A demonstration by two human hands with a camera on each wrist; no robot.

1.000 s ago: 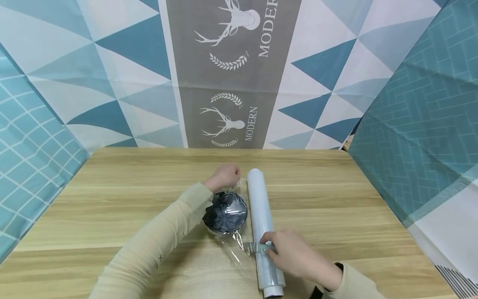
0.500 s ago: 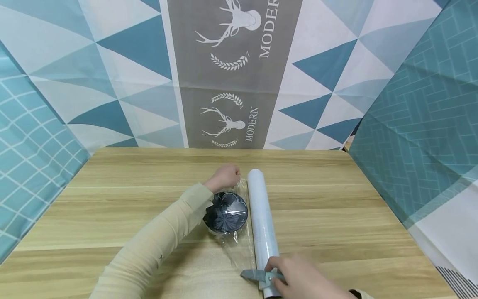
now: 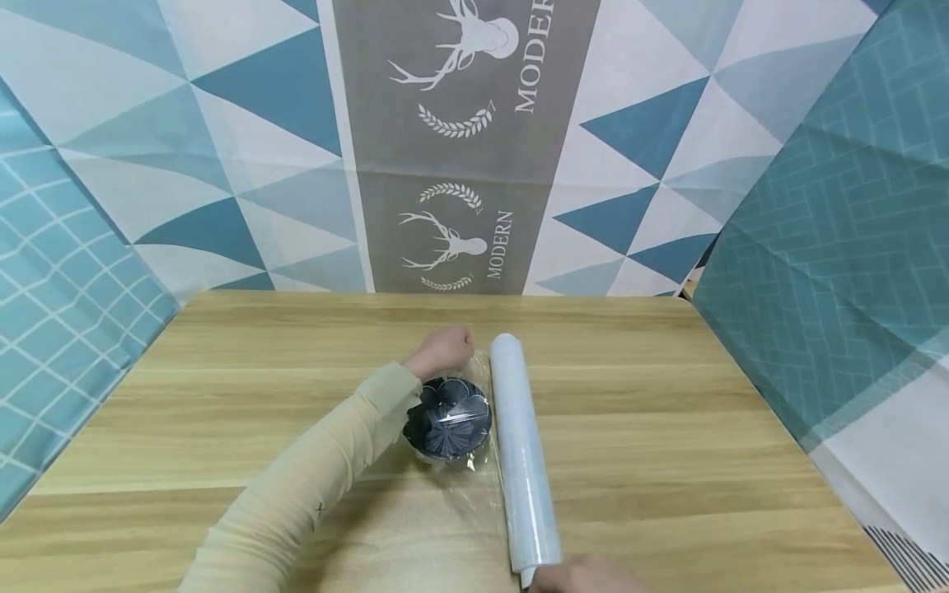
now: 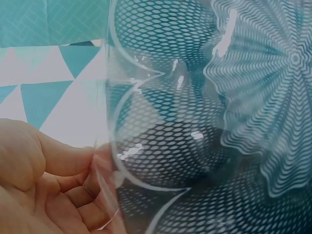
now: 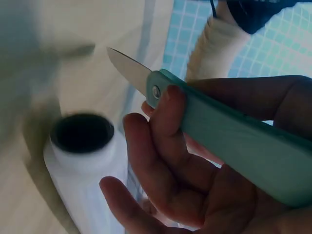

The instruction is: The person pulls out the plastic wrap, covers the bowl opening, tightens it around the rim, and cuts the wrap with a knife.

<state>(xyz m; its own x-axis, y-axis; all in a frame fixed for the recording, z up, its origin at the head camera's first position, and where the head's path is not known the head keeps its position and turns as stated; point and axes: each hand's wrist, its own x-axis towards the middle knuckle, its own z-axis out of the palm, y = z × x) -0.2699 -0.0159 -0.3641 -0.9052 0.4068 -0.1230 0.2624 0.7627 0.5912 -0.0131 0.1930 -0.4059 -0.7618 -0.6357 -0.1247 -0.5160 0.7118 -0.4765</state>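
My left hand [image 3: 446, 347] pinches the far edge of a sheet of clear plastic wrap [image 3: 474, 486], seen close in the left wrist view with thumb and fingers [image 4: 73, 158] together. The wrap lies over a dark patterned bowl [image 3: 448, 418] just below that hand. Beside the bowl lies a long roll of plastic wrap [image 3: 525, 461], its hollow core end facing the right wrist view. At the roll's near end, my right hand [image 3: 586, 576] is mostly cut off by the frame. It holds a green-handled folding knife [image 5: 229, 131] with the blade out, plain in the right wrist view.
The wooden table [image 3: 652, 428] bears the bowl and the roll. A patterned cloth [image 3: 445, 148] hangs behind the table's back edge, with teal cloths [image 3: 838, 231] at the sides.
My right hand with the knife has moved toward me along the roll, past its near end. The left hand has stayed nearly still, and the wrap beside the roll lies looser.
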